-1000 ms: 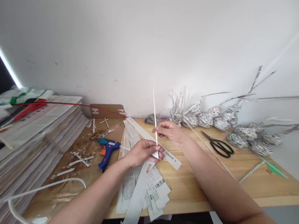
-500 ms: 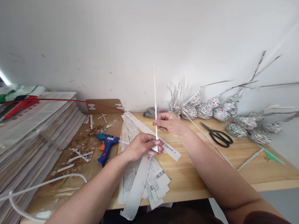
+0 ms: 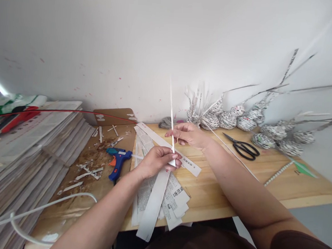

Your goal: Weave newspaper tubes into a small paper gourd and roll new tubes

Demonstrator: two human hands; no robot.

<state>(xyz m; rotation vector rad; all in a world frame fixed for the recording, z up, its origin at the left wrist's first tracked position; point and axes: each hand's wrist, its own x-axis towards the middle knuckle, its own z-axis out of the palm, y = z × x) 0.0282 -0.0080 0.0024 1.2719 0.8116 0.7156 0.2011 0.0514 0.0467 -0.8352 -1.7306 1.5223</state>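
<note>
A thin white rolled paper tube (image 3: 172,109) stands nearly upright between my hands. My left hand (image 3: 161,159) is closed around its lower end, where a flat paper strip (image 3: 153,211) hangs down toward the table's front edge. Higher up, my right hand (image 3: 185,134) pinches the tube between thumb and fingers. Beneath both hands lie fanned newspaper strips (image 3: 175,195), printed with characters. Another long strip (image 3: 154,135) slants behind my hands on the wooden table.
A blue glue gun (image 3: 119,162) lies left, beside paper scraps (image 3: 90,172) and a tall newspaper stack (image 3: 53,150). Black scissors (image 3: 242,148) lie right. Woven paper pieces (image 3: 227,120) with protruding stalks line the wall. A white stick (image 3: 232,152) passes near my right forearm.
My right-hand fingers have shifted slightly on the tube. The tube and hanging strip have moved a little, and the whole view has tilted slightly.
</note>
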